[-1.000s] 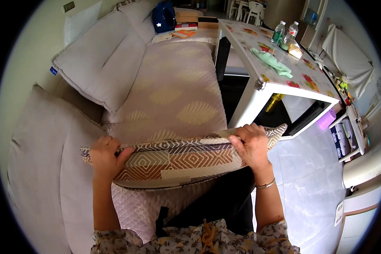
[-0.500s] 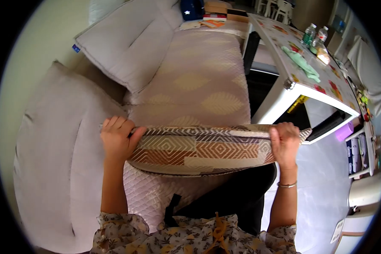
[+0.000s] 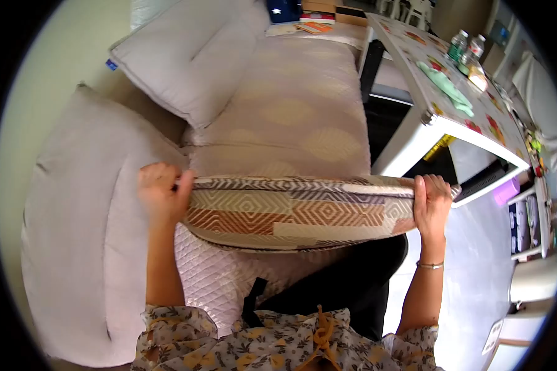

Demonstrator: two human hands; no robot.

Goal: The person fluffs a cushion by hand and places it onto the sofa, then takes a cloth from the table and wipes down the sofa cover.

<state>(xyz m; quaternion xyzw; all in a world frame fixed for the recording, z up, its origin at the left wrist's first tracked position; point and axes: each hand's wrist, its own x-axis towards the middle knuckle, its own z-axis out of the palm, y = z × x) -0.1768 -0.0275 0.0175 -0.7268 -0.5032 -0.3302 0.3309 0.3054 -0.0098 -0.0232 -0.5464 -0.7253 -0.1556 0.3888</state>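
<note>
A patterned cushion [image 3: 291,213], with brown, beige and cream diamond shapes, is stretched between my two hands above my lap. Its edge faces up toward me and a seam runs along it. My left hand [image 3: 166,190] is closed around the cushion's left corner. At the opposite corner, my right hand [image 3: 433,201] grips it with the thumb on the near side. The far face of the cushion is hidden. Below it lie a quilted sofa cover [image 3: 207,278] and my dark-trousered leg [image 3: 346,284].
Large grey back cushions [image 3: 80,235] line the sofa on the left. To the right stands a white-framed table [image 3: 408,145] bearing a green cloth [image 3: 445,88] and bottles [image 3: 458,46]. Boxes [image 3: 319,13] sit at the sofa's far end.
Both hands have moved slightly apart, the left one leftward and the right one rightward. The cushion looks more stretched out, and its top edge sits a little higher.
</note>
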